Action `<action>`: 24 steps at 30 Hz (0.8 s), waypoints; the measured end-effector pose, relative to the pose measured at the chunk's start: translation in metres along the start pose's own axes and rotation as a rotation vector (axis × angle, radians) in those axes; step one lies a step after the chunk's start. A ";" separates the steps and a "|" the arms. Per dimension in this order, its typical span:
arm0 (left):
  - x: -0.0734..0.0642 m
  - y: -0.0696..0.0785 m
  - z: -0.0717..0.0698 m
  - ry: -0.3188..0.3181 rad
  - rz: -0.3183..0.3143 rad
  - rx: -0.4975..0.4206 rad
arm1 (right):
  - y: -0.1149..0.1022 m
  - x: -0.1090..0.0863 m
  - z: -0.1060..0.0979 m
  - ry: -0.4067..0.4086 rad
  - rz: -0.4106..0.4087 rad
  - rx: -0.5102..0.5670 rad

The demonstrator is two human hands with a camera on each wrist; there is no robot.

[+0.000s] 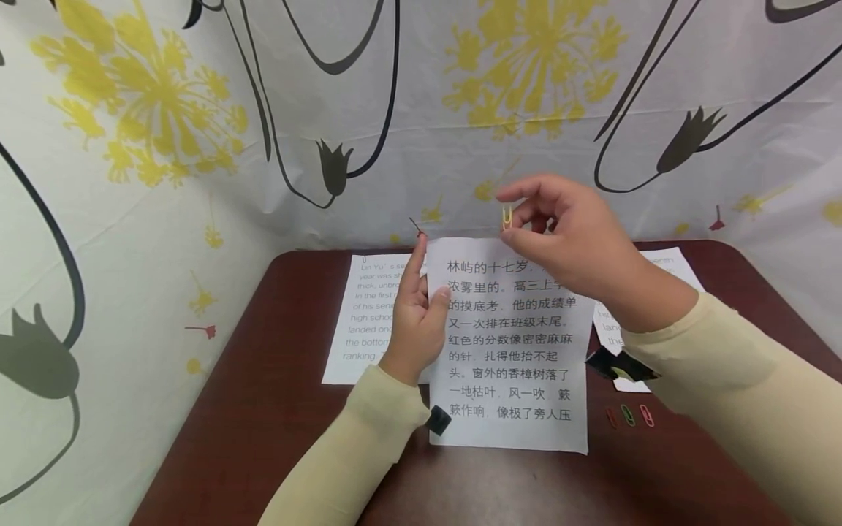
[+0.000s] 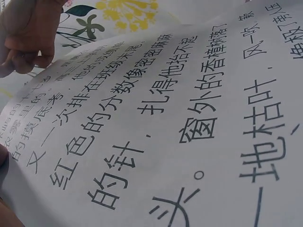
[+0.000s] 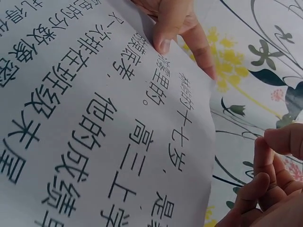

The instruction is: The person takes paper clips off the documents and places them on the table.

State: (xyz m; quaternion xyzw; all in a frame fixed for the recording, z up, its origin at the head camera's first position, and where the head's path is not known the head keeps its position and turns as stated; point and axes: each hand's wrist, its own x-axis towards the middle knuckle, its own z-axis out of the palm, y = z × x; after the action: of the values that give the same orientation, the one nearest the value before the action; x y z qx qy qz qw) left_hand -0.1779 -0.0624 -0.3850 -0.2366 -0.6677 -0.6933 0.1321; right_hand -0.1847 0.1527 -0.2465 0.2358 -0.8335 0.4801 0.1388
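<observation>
A sheet of paper (image 1: 513, 431) printed with Chinese text is held up over the table. My left hand (image 1: 416, 321) grips its left edge, thumb across the front and the other fingers behind. Just above the sheet's top edge, my right hand (image 1: 582, 245) pinches a yellow paper clip (image 1: 507, 218) between thumb and fingers. In the right wrist view the right hand (image 3: 267, 189) is beside the top edge, while the left thumb (image 3: 164, 45) presses the printed face. The left wrist view shows the sheet (image 2: 142, 156) bowing slightly.
On the dark red table (image 1: 263, 438) lie an English-text sheet (image 1: 358, 329) at left and another (image 1: 667, 267) at right, both partly covered. Red (image 1: 612, 417), green (image 1: 628, 415) and pink (image 1: 647, 416) paper clips lie near the right forearm. A patterned cloth (image 1: 434, 102) hangs behind.
</observation>
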 end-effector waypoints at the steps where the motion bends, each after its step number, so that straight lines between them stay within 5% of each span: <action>1: 0.000 0.000 0.000 0.002 0.000 0.000 | 0.000 -0.001 -0.002 -0.005 0.004 -0.002; 10: 0.000 0.000 0.001 0.024 0.026 -0.020 | 0.007 -0.014 -0.025 -0.039 0.028 0.012; 24: 0.000 0.000 0.000 0.025 0.014 -0.026 | 0.048 -0.040 -0.052 -0.101 -0.059 -0.043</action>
State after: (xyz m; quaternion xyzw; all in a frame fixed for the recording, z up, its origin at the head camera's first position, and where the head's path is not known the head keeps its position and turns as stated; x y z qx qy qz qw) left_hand -0.1777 -0.0628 -0.3849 -0.2344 -0.6554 -0.7037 0.1424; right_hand -0.1754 0.2283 -0.2739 0.2812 -0.8422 0.4452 0.1156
